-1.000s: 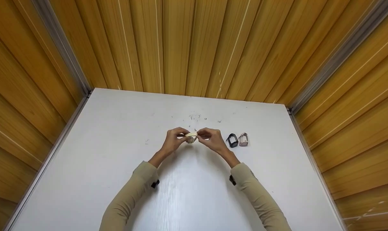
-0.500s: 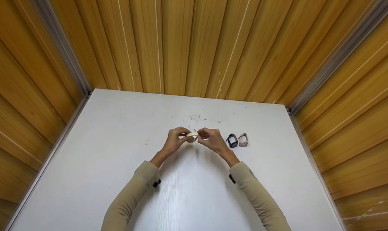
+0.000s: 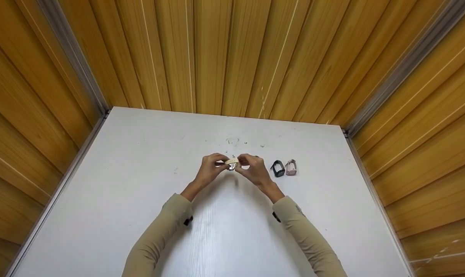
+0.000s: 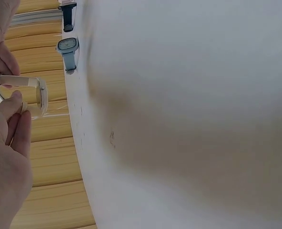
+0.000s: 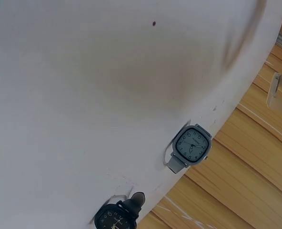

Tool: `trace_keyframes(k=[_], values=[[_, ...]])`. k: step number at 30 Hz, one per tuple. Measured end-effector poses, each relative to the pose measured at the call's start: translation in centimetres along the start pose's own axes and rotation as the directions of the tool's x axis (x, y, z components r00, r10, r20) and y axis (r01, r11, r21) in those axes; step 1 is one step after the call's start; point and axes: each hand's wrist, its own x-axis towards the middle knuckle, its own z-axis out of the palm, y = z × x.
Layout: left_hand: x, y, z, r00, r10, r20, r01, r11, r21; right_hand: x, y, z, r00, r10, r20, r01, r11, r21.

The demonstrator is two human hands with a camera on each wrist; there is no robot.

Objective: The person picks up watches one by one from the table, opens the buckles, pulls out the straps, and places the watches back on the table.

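Observation:
Over the middle of the white table, I hold a cream-strapped wristwatch [image 3: 231, 161] between both hands. My left hand [image 3: 207, 171] pinches the strap with thumb and fingers on one side. On the other side, my right hand [image 3: 256, 171] pinches the band near its end. In the left wrist view the watch [image 4: 43, 95] forms a loop, its case edge-on and the dial turned from view. Fingertips hide part of the strap and whatever joins its ends. Only a corner of the watch [image 5: 274, 90] shows at the right edge of the right wrist view.
Right of my hands, a black watch [image 3: 278, 169] and a pale pinkish watch [image 3: 291, 168] lie side by side on the white table [image 3: 159, 231]. Dark scuffs [image 3: 232, 141] mark the tabletop beyond my hands. Wood-patterned panels [image 3: 209, 57] surround the table's back and sides.
Both hands stay at the same spot, gripping the watch. The watch has shifted slightly right and turned a little, and its case now catches the light. The two other watches lie still.

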Motion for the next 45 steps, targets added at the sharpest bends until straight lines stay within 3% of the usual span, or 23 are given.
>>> trace_keyframes(k=[6,12,15,22,26,31,36,38,42,45], values=[[0.0,0.3,-0.1,0.999,-0.051,0.012,0.052,0.998,-0.029,-0.2,-0.1,0.4,0.991,0.120,-0.050,-0.112,0.982,0.154],[-0.1,0.5,-0.3,0.999,-0.030,-0.011,0.030,1.000,-0.008,-0.3,-0.1,0.2,0.978,0.209,0.001,-0.199,0.933,0.300],[-0.2,0.3,-0.4,0.999,-0.035,-0.016,0.035,0.999,0.012,-0.2,-0.2,0.1,0.977,0.209,0.046,-0.213,0.935,0.283],[-0.3,0.1,-0.8,1.000,-0.028,-0.007,0.028,0.999,0.040,-0.2,-0.7,0.4,0.983,0.161,0.085,-0.172,0.975,0.140],[-0.3,0.3,-0.9,0.999,-0.032,-0.026,0.033,0.999,0.034,-0.4,-0.9,1.1,0.973,0.204,0.107,-0.215,0.971,0.107],[-0.1,0.3,-0.6,0.997,-0.074,-0.014,0.074,0.997,0.026,-0.3,-2.0,1.2,0.955,0.284,0.081,-0.295,0.933,0.207],[0.0,0.0,-0.2,0.995,-0.096,-0.027,0.095,0.995,-0.034,0.6,-4.3,0.5,0.940,0.340,0.022,-0.324,0.870,0.372],[0.0,0.0,-0.1,0.995,-0.099,-0.030,0.097,0.994,-0.060,0.5,-4.3,0.6,0.929,0.369,0.019,-0.343,0.843,0.415],[-0.1,0.0,0.0,0.995,-0.091,-0.042,0.088,0.995,-0.054,0.3,-4.3,0.6,0.911,0.412,0.028,-0.377,0.803,0.462],[-0.2,0.1,0.0,0.995,-0.084,-0.049,0.082,0.996,-0.030,0.2,-4.3,0.6,0.908,0.417,0.037,-0.387,0.801,0.457]])
